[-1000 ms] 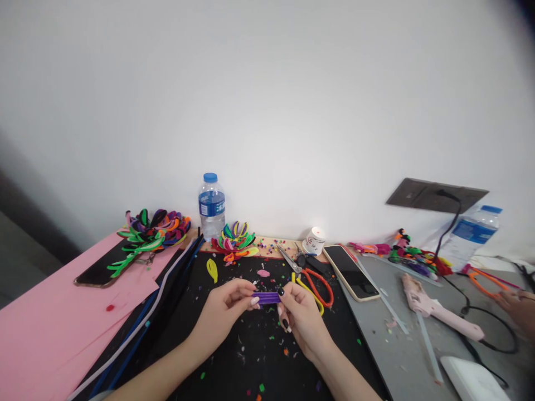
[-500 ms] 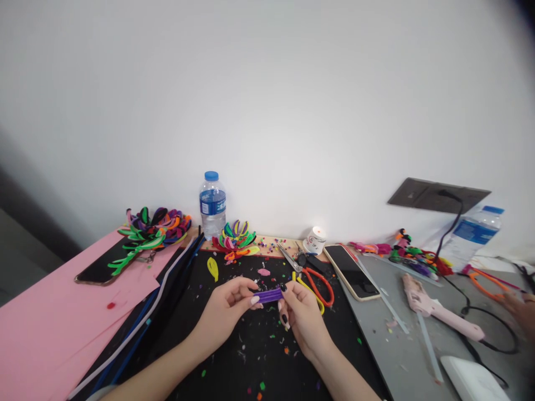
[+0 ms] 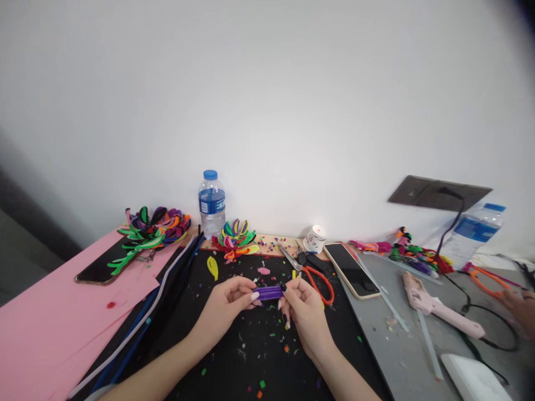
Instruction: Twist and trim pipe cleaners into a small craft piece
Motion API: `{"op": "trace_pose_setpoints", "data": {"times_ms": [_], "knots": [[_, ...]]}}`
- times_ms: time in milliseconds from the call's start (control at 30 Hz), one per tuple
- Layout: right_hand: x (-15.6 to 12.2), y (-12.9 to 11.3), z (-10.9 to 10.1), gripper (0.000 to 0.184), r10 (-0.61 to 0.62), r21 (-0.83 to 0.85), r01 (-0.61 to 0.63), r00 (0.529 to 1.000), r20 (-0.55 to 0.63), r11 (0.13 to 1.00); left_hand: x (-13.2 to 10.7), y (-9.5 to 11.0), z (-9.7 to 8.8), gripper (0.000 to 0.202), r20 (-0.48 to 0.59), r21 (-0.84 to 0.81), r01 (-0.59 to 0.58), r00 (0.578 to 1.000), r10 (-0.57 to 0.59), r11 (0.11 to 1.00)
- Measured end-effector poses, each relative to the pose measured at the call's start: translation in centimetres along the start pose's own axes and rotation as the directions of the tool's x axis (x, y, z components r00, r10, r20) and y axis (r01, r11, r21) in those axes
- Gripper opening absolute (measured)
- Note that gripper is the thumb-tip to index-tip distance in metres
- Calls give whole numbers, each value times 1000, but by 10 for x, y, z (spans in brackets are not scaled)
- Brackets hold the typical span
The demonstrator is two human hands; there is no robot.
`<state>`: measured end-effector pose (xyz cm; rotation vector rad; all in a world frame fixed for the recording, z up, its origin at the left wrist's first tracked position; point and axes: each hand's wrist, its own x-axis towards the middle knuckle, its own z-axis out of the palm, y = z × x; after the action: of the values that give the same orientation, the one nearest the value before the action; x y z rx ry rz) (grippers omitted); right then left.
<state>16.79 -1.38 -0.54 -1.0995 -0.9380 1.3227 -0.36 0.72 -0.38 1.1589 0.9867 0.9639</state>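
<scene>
Between my two hands is a short bundle of purple pipe cleaners (image 3: 268,293), held level above the black mat (image 3: 234,370). My left hand (image 3: 228,306) pinches its left end between thumb and fingers. At the other end, my right hand (image 3: 304,312) is closed on the bundle with thumb and forefinger. Orange-handled scissors (image 3: 320,287) lie just beyond my right hand, over a yellow piece that my hand partly hides. A yellow looped pipe cleaner (image 3: 213,268) and a small pink piece (image 3: 263,271) rest on the mat beyond my hands.
A water bottle (image 3: 212,206), a colourful pipe-cleaner flower (image 3: 234,236) and a paper cup (image 3: 315,239) stand by the wall. A phone (image 3: 352,271) and a pink glue gun (image 3: 443,312) lie right. Another person's hand (image 3: 518,309) is at far right. Pink paper (image 3: 54,328) covers the left.
Almost nothing differs. The purple bundle is turned slightly and lies more level between my fingers; both hands keep their grip.
</scene>
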Motion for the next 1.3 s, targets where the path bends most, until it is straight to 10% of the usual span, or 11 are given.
{"op": "trace_pose_setpoints", "data": {"times_ms": [667, 967, 1300], "knots": [[2, 2, 1, 25, 89, 251, -114, 990, 109, 961, -5, 6, 1, 16, 65, 67, -134, 989, 130, 989], [-3, -3, 2, 24, -55, -252, 84, 991, 120, 964, -10, 11, 3, 17, 293, 449, -289, 942, 167, 845], [-7, -3, 7, 22, 35, -256, 18, 979, 200, 967, -13, 5, 7, 31, 423, 537, -362, 897, 128, 762]]}}
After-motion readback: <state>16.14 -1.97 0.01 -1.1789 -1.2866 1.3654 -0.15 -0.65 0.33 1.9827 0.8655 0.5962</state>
